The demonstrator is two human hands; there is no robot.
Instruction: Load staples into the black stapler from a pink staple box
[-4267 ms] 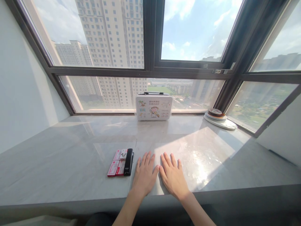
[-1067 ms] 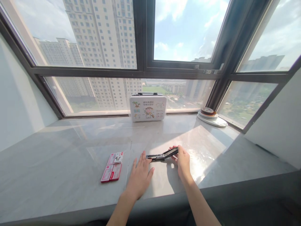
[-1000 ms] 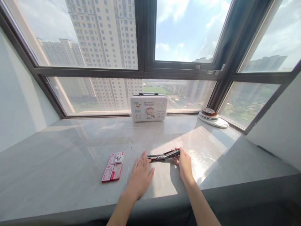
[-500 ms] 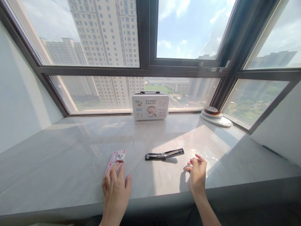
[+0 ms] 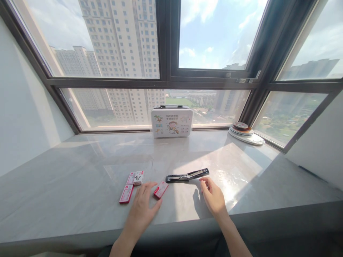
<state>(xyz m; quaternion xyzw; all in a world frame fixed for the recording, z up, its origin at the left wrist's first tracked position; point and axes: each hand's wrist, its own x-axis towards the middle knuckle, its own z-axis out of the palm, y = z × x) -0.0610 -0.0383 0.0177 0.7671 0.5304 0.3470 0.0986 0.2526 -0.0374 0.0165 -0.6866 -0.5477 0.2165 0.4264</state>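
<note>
My left hand (image 5: 143, 210) pinches a small red-and-white staple box (image 5: 161, 190) between thumb and fingers, low over the sill. Left of that hand lie two flat boxes of the same kind, the nearer staple box (image 5: 126, 193) and the farther one (image 5: 130, 178). Against the farther one sits a small white box (image 5: 138, 177) with a stapler picture. A black stapler (image 5: 187, 175) lies opened out in the middle, its right part tilted up. My right hand (image 5: 213, 196) hovers just below the stapler's right end, fingers loosely bent and apart, with nothing visible in them.
A white case (image 5: 172, 123) with cartoon prints stands upright against the window. Stacked plates or lids (image 5: 245, 134) sit in the back right corner. The pale stone sill (image 5: 80, 200) ends at a front edge under my forearms.
My left hand has moved right, away from the group of boxes, carrying one staple box. My right hand has shifted left and up toward the stapler, which stays put.
</note>
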